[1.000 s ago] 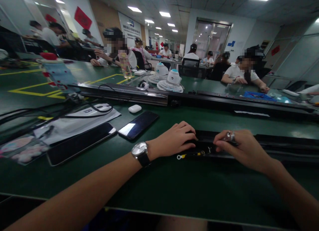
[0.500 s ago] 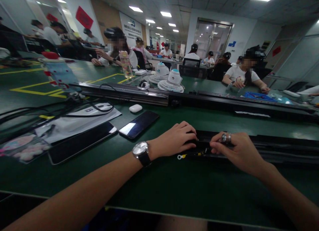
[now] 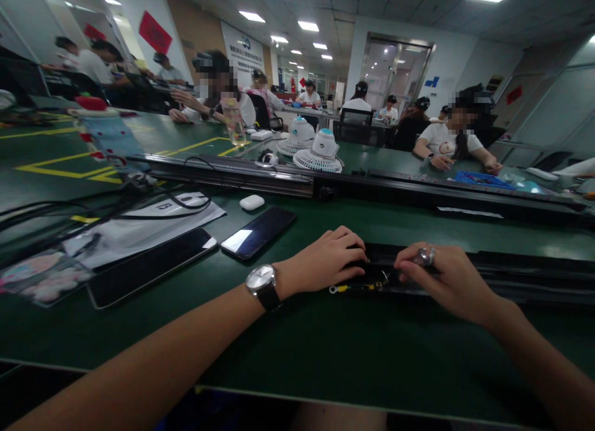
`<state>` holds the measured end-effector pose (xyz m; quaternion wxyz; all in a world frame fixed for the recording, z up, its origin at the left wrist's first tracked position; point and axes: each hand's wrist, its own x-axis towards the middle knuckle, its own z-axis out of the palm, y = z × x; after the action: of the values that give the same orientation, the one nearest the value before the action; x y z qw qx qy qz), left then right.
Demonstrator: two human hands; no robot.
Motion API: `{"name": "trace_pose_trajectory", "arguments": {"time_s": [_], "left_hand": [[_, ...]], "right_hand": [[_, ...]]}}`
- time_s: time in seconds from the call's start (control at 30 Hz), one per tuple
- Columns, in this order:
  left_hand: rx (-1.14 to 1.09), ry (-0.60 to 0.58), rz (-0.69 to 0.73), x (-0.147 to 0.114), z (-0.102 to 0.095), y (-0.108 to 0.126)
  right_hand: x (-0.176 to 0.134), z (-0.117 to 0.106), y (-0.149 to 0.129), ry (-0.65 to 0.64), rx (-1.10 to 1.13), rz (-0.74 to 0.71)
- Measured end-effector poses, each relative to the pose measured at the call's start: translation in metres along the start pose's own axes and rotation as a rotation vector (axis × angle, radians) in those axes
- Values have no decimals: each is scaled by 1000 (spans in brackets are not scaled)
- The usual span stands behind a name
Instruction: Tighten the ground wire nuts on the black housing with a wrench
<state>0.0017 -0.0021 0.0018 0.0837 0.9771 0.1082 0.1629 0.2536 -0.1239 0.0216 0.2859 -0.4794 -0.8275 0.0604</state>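
Note:
A long black rail [image 3: 506, 271], channel-like, lies across the green table in front of me. My left hand [image 3: 330, 259], with a watch on the wrist, grips the rail's left end, fingers curled over the far side and thumb at the near side. Just right of it, my right hand [image 3: 437, 276], wearing rings, is closed in a pinch above the rail; what sits between its fingertips is too small to make out. Between the hands, a yellow-green wire [image 3: 357, 288] with a ring terminal [image 3: 333, 289] sticks out along the rail's near edge.
Two phones [image 3: 258, 232] [image 3: 153, 266], a white earbud case [image 3: 251, 202] and a printed bag [image 3: 158, 217] lie to the left. Behind them, black rails [image 3: 232, 173] cross the table, with white fans [image 3: 320, 152] beyond. Other people sit at work across the table.
My right hand has shifted slightly right and turned a little, so more of the wire shows between the hands. My left hand stays in place.

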Motion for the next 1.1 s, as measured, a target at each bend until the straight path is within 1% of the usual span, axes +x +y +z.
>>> {"name": "trace_pose_trajectory", "arguments": {"time_s": [0.13,0.3,0.43,0.57,0.67,0.77,0.9,0.97,1.03,1.1], "left_hand": [[3,1,-1,0,0,0],[40,-2,20,0,-1,1],[42,-27,1,0,-2,2],[39,-41,-4,0,-2,1],[35,-42,-6,0,-1,1],[38,-36,-2,0,0,0],[49,-38,5,0,0,0],[55,-47,6,1,-1,1],[57,-52,6,1,-1,1],[58,-54,2,1,-1,1]], "right_hand": [[2,5,-5,47,82,107],[3,10,-12,100,110,189],[3,13,-16,111,105,228],[2,16,-17,112,114,235],[2,18,-17,100,114,228],[2,19,-15,70,96,184],[1,14,-10,29,-28,26],[0,10,-7,29,-51,-49],[-1,8,-6,56,-42,-63],[-1,7,-6,92,-16,-18]]}}
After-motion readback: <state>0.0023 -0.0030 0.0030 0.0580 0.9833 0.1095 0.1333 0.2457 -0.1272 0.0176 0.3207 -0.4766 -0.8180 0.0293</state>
